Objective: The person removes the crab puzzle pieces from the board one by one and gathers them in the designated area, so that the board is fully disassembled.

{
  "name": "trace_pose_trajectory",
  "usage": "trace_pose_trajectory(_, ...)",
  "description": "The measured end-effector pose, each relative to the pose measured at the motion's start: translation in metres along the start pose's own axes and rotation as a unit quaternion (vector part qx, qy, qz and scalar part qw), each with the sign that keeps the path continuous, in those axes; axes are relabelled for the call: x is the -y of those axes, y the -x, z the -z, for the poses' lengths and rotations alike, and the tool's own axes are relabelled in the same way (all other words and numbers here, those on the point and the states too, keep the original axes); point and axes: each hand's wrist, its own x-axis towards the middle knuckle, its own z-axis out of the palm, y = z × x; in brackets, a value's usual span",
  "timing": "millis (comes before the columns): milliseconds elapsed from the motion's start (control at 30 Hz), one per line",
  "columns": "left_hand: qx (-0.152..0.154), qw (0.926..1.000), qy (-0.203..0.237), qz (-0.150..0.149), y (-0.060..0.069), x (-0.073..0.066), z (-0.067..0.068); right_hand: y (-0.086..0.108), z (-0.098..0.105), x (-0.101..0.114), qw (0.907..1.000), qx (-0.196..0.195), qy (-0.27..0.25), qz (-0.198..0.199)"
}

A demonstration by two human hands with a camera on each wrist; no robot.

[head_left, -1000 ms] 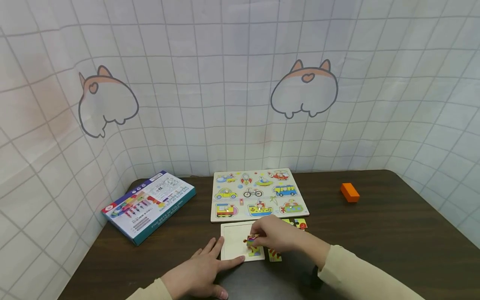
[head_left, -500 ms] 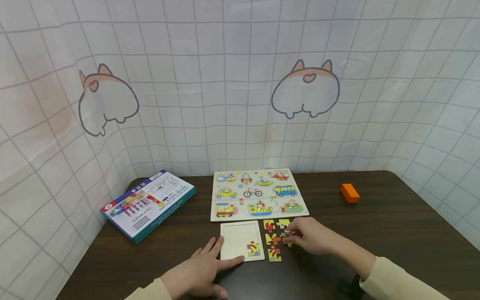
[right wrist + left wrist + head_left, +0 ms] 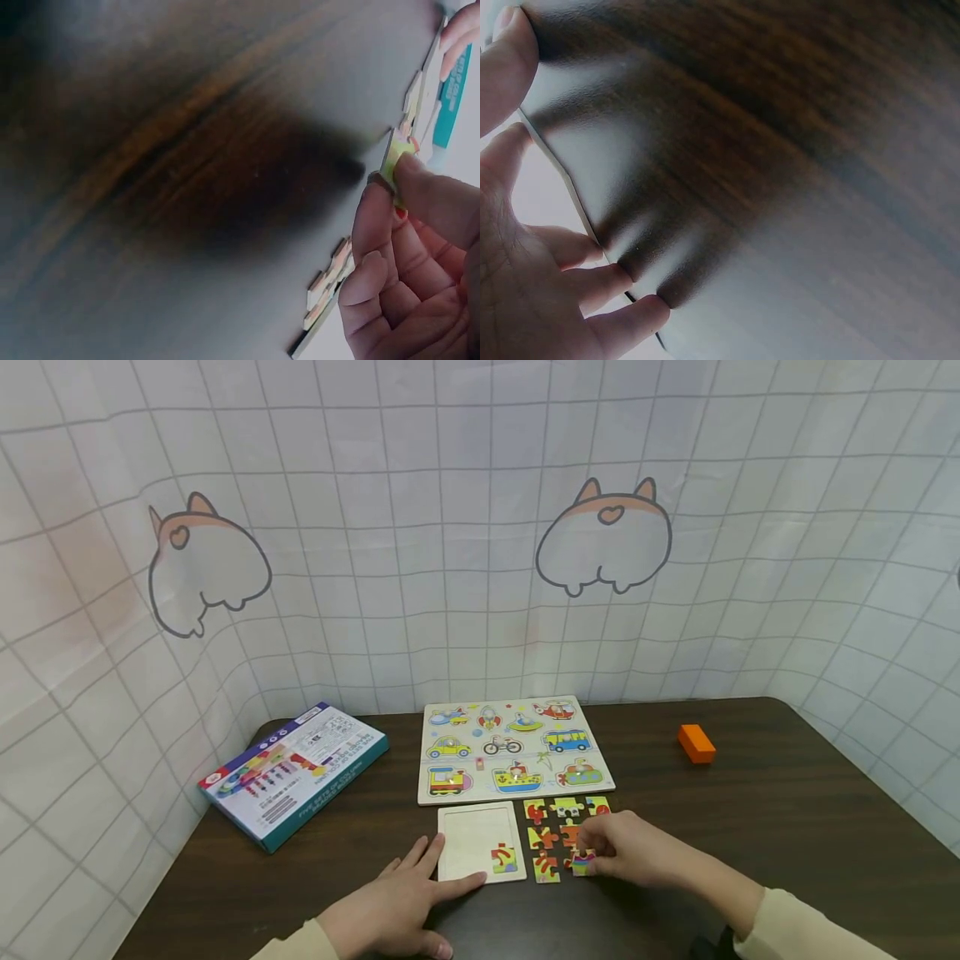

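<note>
My right hand (image 3: 637,850) pinches a jigsaw piece (image 3: 582,863) with rainbow-like stripes, low at the right end of the front row of loose pieces. In the right wrist view, thumb and finger grip the edges of this jigsaw piece (image 3: 397,156). My left hand (image 3: 390,900) lies with spread, straight fingers against the left and front edges of a square wooden puzzle tray (image 3: 465,837). One red, yellow and green piece (image 3: 504,857) sits in the tray's front right corner. Loose jigsaw pieces (image 3: 546,867) lie in rows right of the tray, partly hidden by my right hand.
Behind the tray lies a wooden vehicle puzzle board (image 3: 517,752). A flat toy box (image 3: 296,772) stands at the left, and an orange block (image 3: 697,744) at the back right. A white checked cloth (image 3: 480,527) hangs along the table's back.
My right hand has carried the striped piece from over the tray rightward, then down towards the front of the loose pieces. My left hand stays at the tray.
</note>
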Motion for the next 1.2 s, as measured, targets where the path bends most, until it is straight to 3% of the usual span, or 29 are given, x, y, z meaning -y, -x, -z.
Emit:
trace_pose_trajectory(300,-0.004,1.0000,0.001,0.001,-0.006,0.008,-0.008,0.005,-0.001,-0.003,1.0000,0.002,-0.003,0.006)
trace_pose_trajectory(533,-0.007,0.9999,0.008,-0.005,-0.007,0.011,-0.010,0.007,-0.005,-0.011,0.9990,0.006,0.043,0.006)
trace_pose_trajectory(633,-0.010,0.9999,0.006,-0.005,-0.004,0.009,-0.008,0.005,-0.011,-0.018,0.9978,0.007,0.066,-0.011)
trace_pose_trajectory(867,-0.011,0.9999,0.011,-0.003,0.000,0.003,-0.003,0.006,-0.007,0.003,0.9955,0.005,0.081,-0.047)
trace_pose_trajectory(900,-0.012,0.9998,0.012,-0.009,-0.002,0.006,-0.005,0.007,-0.006,0.003,0.9954,0.005,0.081,-0.050)
trace_pose_trajectory(1200,0.006,0.9999,0.009,0.006,0.008,-0.010,0.008,0.006,-0.007,0.000,0.9968,-0.004,0.069,-0.041)
